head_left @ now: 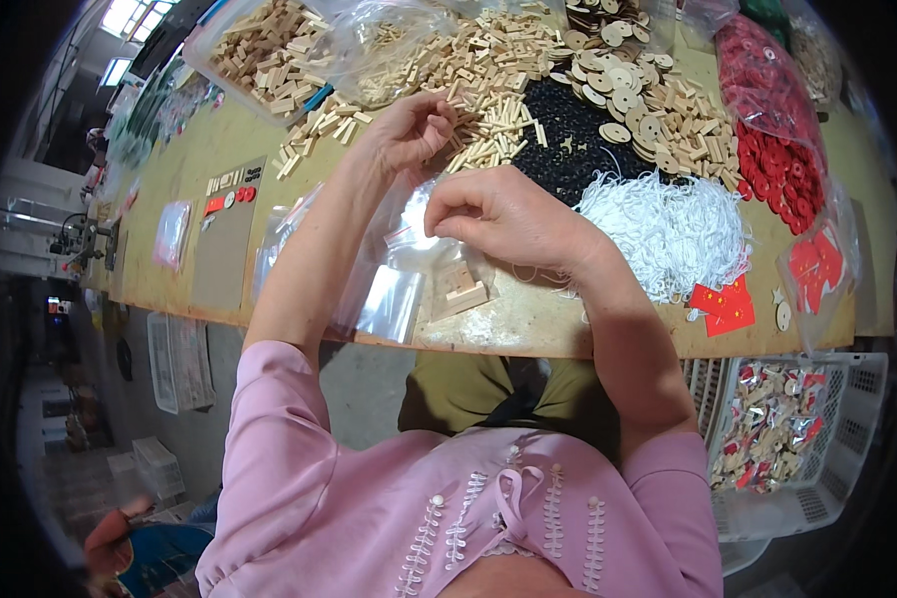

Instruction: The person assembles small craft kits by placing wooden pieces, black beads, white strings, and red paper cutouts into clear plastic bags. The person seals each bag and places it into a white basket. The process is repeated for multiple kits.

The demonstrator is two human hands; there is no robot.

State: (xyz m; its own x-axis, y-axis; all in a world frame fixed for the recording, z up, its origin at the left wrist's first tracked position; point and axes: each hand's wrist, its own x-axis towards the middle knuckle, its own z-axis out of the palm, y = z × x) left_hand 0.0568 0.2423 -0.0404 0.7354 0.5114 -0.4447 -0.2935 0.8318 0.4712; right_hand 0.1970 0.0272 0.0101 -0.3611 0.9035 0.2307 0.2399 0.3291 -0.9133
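My left hand (416, 132) is raised at the near edge of the small wooden sticks (493, 135), its fingers curled inward. What it holds, if anything, is hidden. My right hand (513, 216) hovers just above a clear plastic bag (444, 261), thumb and fingertips pressed together; I cannot make out anything between them. Inside that bag lie a few pale wooden blocks (465, 295), close to the table's front edge. More flat clear zip bags (384, 299) are spread beneath my left forearm.
Beyond my hands are wooden blocks (264, 60), black pieces (568, 145), wooden discs (623, 95), red discs (782, 179) and white strings (663, 234). Red flags (725, 304) lie at the front right. A cardboard sheet (224, 244) bears sample pieces. A white crate (817, 478) holds filled bags.
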